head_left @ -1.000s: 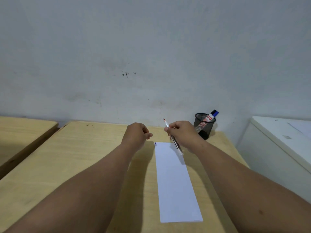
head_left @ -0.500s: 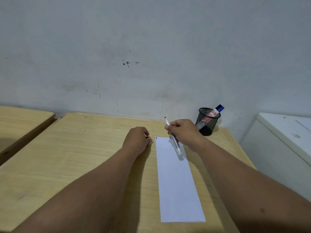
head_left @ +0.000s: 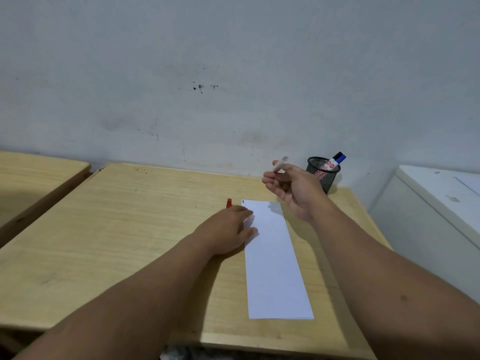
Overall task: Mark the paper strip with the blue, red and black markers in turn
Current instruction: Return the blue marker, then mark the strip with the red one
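We see the right hand (head_left: 296,189) raised above the far end of the desk (head_left: 124,229), palm turned partly upward. Its grip is loose: the fingers (head_left: 270,181) are only half curled, and a blurred marker (head_left: 280,163) lies across them, its far end pointing up and away toward the wall. We cannot tell this marker's colour.

The left hand (head_left: 228,229) lies flat, palm down, on the desk, its fingertips resting on the left edge of the paper strip (head_left: 275,261). Its grip is spread and holds nothing. Just beyond its knuckles a small red cap (head_left: 229,203) stands on the desk, beside the strip's far left corner.

The paper strip is white and long, lying flat with its long side running away from us. A short blue mark (head_left: 243,201) sits at its far left corner.

At the far right of the desk, near the wall, stands a black mesh pen holder (head_left: 322,172); a blue-capped marker (head_left: 335,162) leans out of it.

The desk is pale wood. A second wooden desk (head_left: 39,175) stands to its left, a white cabinet (head_left: 436,211) to its right, and a scuffed grey-white wall (head_left: 233,74) rises behind.
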